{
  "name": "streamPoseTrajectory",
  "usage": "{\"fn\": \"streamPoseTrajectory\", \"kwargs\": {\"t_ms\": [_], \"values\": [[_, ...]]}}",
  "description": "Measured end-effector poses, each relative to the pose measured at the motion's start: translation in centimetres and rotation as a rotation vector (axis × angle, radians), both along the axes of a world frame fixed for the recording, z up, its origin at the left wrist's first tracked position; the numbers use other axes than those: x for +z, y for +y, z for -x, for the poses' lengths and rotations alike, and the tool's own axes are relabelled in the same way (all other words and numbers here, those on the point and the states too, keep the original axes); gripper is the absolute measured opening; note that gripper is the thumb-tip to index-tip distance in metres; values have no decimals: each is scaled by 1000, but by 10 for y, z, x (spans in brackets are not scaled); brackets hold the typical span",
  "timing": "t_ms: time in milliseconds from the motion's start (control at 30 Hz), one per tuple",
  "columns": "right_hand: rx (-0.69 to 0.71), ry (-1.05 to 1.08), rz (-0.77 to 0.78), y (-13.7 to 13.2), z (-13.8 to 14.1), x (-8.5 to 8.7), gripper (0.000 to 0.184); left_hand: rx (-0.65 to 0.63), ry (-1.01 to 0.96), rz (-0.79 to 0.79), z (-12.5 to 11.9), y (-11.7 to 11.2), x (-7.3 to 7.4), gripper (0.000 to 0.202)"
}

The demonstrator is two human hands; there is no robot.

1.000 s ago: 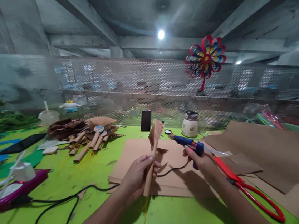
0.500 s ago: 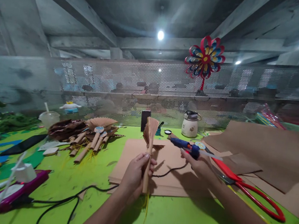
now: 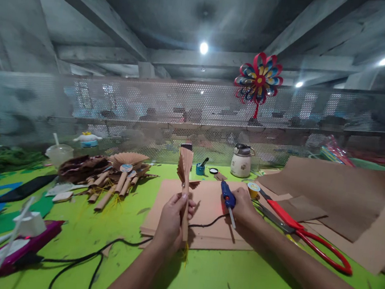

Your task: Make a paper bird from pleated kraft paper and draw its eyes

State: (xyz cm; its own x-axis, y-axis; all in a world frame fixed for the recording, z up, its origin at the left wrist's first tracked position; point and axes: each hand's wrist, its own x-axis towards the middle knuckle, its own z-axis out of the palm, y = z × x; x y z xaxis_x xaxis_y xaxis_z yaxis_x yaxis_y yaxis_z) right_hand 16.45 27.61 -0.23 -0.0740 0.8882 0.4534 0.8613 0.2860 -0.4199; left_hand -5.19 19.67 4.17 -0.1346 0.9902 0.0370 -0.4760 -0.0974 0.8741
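Observation:
My left hand point(image 3: 171, 221) is closed round the rolled handle of a brown paper fan point(image 3: 185, 171), which it holds upright over a stack of brown card sheets point(image 3: 205, 213). The fan's pleated head is folded narrow at the top. My right hand point(image 3: 243, 207) grips a blue hot glue gun point(image 3: 228, 197) just to the right, its nozzle pointing up and away and a white glue stick jutting from its back. The gun's black cord point(image 3: 111, 251) trails left across the green table point(image 3: 211, 281).
A pile of finished paper fans point(image 3: 119, 173) lies at the left. Red-handled scissors point(image 3: 310, 237) and large brown sheets point(image 3: 340, 194) lie at the right. A white jar point(image 3: 240, 161), small paint pot point(image 3: 200, 168), plastic cup point(image 3: 58, 153) and magenta device point(image 3: 21, 245) also sit around. A perforated screen carries a colourful pinwheel point(image 3: 258, 79).
The right hand has swung the glue gun from level and pointing left to nearly upright, and drawn it lower and closer to the fan. The left hand and fan shifted slightly left.

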Motion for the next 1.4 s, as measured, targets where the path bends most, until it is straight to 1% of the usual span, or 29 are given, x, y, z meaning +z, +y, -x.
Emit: {"fn": "streamPoseTrajectory", "kwargs": {"t_ms": [67,133,200,267,300,367,433,533,633,733,800,867,933,1000,1133,1300,1400], "values": [[6,-62,1,15,2,10,24,-19,6,-1,-1,-1,-1,19],[48,-117,-3,30,7,20,26,-42,12,-11,-2,-2,-1,19],[115,-161,1,43,12,28,38,-64,15,-21,-2,-4,0,20],[189,-195,18,53,15,30,51,-75,17,-27,-2,-4,0,20],[221,-207,29,57,15,30,52,-76,17,-28,-3,-4,0,20],[260,-218,45,62,12,27,42,-78,19,-25,-3,-4,0,20],[263,-207,40,63,7,21,32,-87,21,-19,-3,-4,-1,20],[232,-153,-17,54,2,13,33,-112,22,-14,-4,-6,-1,19],[196,-79,-113,32,3,14,32,-138,19,-2,-6,-8,-1,19],[184,39,-212,2,8,28,20,-160,46,-6,-7,-8,-4,23],[280,289,-284,-19,14,44,15,-160,97,-22,-9,-7,-5,27],[365,433,-305,-37,20,58,14,-156,158,-40,-12,-8,-7,31],[431,535,-269,-51,27,68,14,-166,223,-58,-15,-9,-8,34],[478,604,-204,-59,33,71,15,-170,290,-81,-17,-9,-8,36],[504,670,-99,-63,41,66,19,-138,412,-127,-20,-9,-11,35],[549,906,11,-56,43,57,33,-83,516,-189,-19,-8,-12,30],[563,1010,79,-51,44,54,37,-47,565,-232,-18,-8,-13,25]]}}
